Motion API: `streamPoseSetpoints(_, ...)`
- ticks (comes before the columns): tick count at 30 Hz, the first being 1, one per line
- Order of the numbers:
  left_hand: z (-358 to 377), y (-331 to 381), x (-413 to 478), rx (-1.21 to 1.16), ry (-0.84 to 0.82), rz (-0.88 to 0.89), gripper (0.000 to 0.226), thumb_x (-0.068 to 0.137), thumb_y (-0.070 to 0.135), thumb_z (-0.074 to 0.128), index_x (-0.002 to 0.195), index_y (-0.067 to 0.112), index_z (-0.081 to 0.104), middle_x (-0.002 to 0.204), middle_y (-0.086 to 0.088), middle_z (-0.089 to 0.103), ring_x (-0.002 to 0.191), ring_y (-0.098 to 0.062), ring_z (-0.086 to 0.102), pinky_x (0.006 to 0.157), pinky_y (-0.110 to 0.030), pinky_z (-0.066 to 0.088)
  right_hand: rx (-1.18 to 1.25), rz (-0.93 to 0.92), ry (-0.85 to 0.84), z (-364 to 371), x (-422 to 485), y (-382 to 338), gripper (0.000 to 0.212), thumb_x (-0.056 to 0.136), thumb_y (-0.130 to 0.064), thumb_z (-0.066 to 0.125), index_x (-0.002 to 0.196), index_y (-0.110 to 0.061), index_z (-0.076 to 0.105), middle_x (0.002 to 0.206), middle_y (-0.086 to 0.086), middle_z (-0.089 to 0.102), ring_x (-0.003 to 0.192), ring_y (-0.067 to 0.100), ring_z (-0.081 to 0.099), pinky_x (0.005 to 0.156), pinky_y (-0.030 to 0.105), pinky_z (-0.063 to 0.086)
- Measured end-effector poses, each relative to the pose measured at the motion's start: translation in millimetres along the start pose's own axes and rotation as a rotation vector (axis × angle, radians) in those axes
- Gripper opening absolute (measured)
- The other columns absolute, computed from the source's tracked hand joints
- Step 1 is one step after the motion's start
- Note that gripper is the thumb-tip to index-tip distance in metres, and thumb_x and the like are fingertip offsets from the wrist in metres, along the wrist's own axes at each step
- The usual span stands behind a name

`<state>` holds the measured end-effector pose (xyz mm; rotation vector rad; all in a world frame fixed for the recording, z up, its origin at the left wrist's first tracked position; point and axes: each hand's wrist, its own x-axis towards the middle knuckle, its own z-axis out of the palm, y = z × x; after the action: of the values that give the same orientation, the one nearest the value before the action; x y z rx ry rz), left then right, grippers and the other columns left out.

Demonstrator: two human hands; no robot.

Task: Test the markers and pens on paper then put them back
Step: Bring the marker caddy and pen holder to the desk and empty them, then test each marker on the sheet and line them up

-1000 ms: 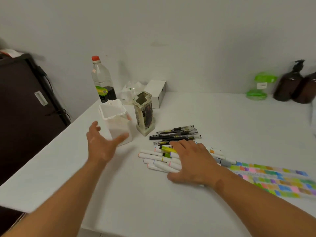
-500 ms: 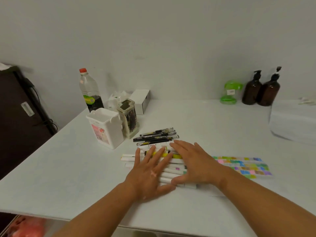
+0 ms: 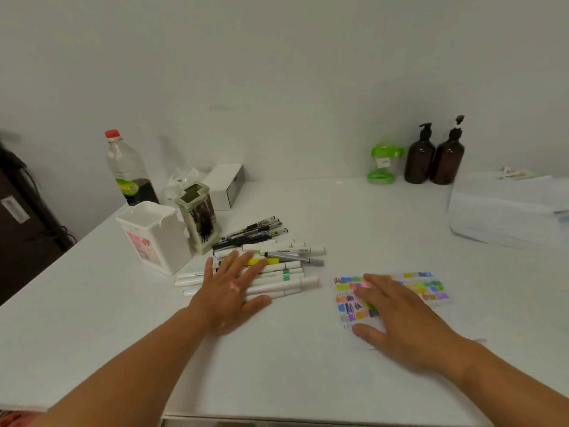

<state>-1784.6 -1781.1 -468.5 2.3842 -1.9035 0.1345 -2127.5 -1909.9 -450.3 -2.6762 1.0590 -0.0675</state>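
— Right hand (image 3: pixel 397 318) has left the markers (image 3: pixel 286 269) and gone over to the paper (image 3: pixel 428 286), at three o'clock from them. The left hand (image 3: pixel 229 291) hasn't budged.

— And how far along is it, taking things big to small?

— On the surface (image 3: pixel 338 217), the paper is thick with colour swatches, so I'd judge the testing mostly done. I can't say every one has been tried. At ten o'clock from the heap, the white holder (image 3: pixel 154 235) and the ceramic holder (image 3: pixel 198 217) show nothing sticking out. The putting back looks not yet begun.

— And the markers themselves?

— They lie loose in a heap mid-surface, with the left hand's fingers (image 3: pixel 243 263) spread flat on them. The pens (image 3: pixel 255 231) lie bunched just beyond, at twelve o'clock. The right hand's fingers (image 3: pixel 374 283) are straight and close together, flat on the paper, pinching nothing.
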Motion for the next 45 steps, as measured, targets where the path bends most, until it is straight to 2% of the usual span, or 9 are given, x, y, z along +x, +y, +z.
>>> streamPoseSetpoints(4, -1, -13, 17, -0.002, -0.001, 0.013, 0.083, 0.081, 0.091, 0.011, 0.153, 0.050, 0.003, 0.166, 0.008, 0.007, 0.154, -0.021, 0.000, 0.121, -0.059, 0.001, -0.041, -0.001, 0.017, 10, 0, 2, 0.071, 0.093, -0.077, 0.030, 0.155, -0.043, 0.027, 0.166, -0.018, 0.014, 0.153, 0.008, 0.010, 0.124, 0.032, 0.007)
streamPoseSetpoints(20, -2, -28, 54, 0.014, 0.045, 0.052, 0.081, 0.085, 0.085, 0.026, 0.155, 0.044, 0.015, 0.165, 0.004, 0.016, 0.153, -0.022, 0.009, 0.121, -0.057, 0.008, -0.006, 0.022, 0.042, 24, 38, -26, 0.072, 0.092, -0.079, 0.024, 0.155, -0.044, 0.022, 0.166, -0.016, 0.012, 0.154, 0.010, 0.007, 0.127, 0.042, 0.002)
streamPoseSetpoints(24, -14, -7, 46, -0.022, 0.212, 0.143, 0.070, 0.085, 0.060, 0.061, 0.146, 0.030, 0.046, 0.153, -0.006, 0.041, 0.145, -0.031, 0.031, 0.115, -0.057, 0.025, -0.019, 0.013, 0.045, 21, 43, -31, 0.072, 0.092, -0.079, 0.027, 0.154, -0.043, 0.026, 0.167, -0.014, 0.016, 0.154, 0.012, 0.011, 0.127, 0.043, 0.009)
streamPoseSetpoints(27, -18, 16, 42, 0.020, 0.383, 0.248, 0.041, 0.078, 0.036, 0.079, 0.115, 0.022, 0.071, 0.118, -0.006, 0.064, 0.111, -0.030, 0.057, 0.090, -0.047, 0.045, 0.000, -0.019, 0.080, 18, 43, -33, 0.072, 0.091, -0.079, 0.032, 0.152, -0.043, 0.032, 0.165, -0.013, 0.022, 0.152, 0.014, 0.019, 0.126, 0.040, 0.014)
streamPoseSetpoints(29, -18, 28, 38, 0.049, 0.368, 0.232, 0.022, 0.080, 0.028, 0.078, 0.101, 0.022, 0.075, 0.099, -0.002, 0.066, 0.093, -0.028, 0.060, 0.080, -0.042, 0.045, 0.024, -0.030, 0.170, 13, 37, -33, 0.064, 0.090, -0.074, 0.045, 0.144, -0.039, 0.048, 0.154, -0.011, 0.041, 0.142, 0.015, 0.037, 0.120, 0.038, 0.027)
streamPoseSetpoints(31, -14, 35, 32, 0.067, 0.331, 0.190, 0.013, 0.086, 0.023, 0.072, 0.098, 0.022, 0.075, 0.089, 0.000, 0.067, 0.084, -0.026, 0.059, 0.074, -0.038, 0.045, 0.060, -0.056, 0.321, 11, 29, -27, 0.046, 0.088, -0.062, 0.062, 0.121, -0.031, 0.068, 0.127, -0.007, 0.060, 0.118, 0.018, 0.057, 0.104, 0.039, 0.044)
streamPoseSetpoints(34, -9, 40, 24, 0.022, 0.289, 0.121, 0.020, 0.090, 0.019, 0.065, 0.108, 0.017, 0.073, 0.092, -0.004, 0.068, 0.085, -0.029, 0.060, 0.073, -0.037, 0.047, 0.076, -0.059, 0.368, 15, 17, -15, 0.030, 0.085, -0.050, 0.072, 0.101, -0.026, 0.074, 0.106, -0.009, 0.063, 0.102, 0.017, 0.062, 0.093, 0.036, 0.048)
streamPoseSetpoints(38, -7, 43, 21, 0.022, 0.240, 0.107, 0.020, 0.093, 0.020, 0.057, 0.106, 0.014, 0.071, 0.106, -0.006, 0.064, 0.092, -0.032, 0.058, 0.078, -0.042, 0.049, 0.049, -0.075, 0.326, 18, 4, -10, 0.031, 0.088, -0.053, 0.066, 0.106, -0.028, 0.073, 0.107, -0.015, 0.061, 0.104, 0.009, 0.057, 0.092, 0.023, 0.038)
streamPoseSetpoints(45, -7, 54, 26, 0.039, 0.187, -0.015, 0.032, 0.093, 0.019, 0.051, 0.123, 0.015, 0.060, 0.116, -0.006, 0.058, 0.107, -0.029, 0.052, 0.087, -0.040, 0.044, 0.054, -0.069, 0.282, 17, -13, -17, 0.044, 0.095, -0.061, 0.053, 0.126, -0.033, 0.066, 0.127, -0.018, 0.059, 0.121, 0.005, 0.051, 0.106, 0.022, 0.034)
